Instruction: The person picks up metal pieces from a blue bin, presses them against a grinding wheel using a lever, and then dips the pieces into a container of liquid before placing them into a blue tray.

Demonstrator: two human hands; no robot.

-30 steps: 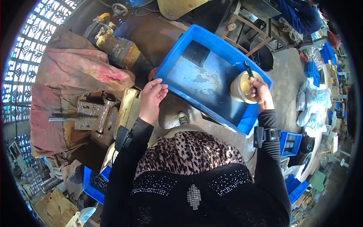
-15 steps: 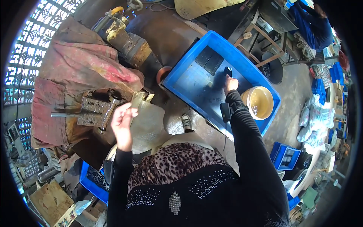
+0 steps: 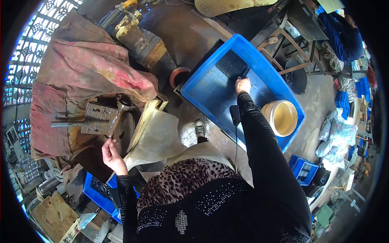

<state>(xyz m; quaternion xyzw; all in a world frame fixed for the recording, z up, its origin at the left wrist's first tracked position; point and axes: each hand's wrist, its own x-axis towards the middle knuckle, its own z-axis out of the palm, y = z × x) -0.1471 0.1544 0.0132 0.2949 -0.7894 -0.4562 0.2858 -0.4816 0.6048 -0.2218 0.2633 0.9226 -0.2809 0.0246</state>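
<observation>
My right hand (image 3: 243,85) reaches into a big blue plastic tub (image 3: 210,87) and closes on a dark flat block (image 3: 231,65) lying near the tub's far end. A round cream bowl (image 3: 282,117) sits in the tub's right corner. My left hand (image 3: 112,151) is down at the left, fingers spread, touching the edge of a greasy metal machine with a bolted plate (image 3: 99,118). It holds nothing that I can see.
A stained red cloth (image 3: 87,75) drapes over the machine. A yellowish metal sheet (image 3: 156,135) leans beside it. An orange pot (image 3: 178,77) stands past the tub. Small blue crates (image 3: 97,192) sit low left and right. Another person in blue (image 3: 344,36) works top right.
My right hand left the cream bowl and moved up the tub to the dark block. My left hand swung from the tub's rim down and left to the machine.
</observation>
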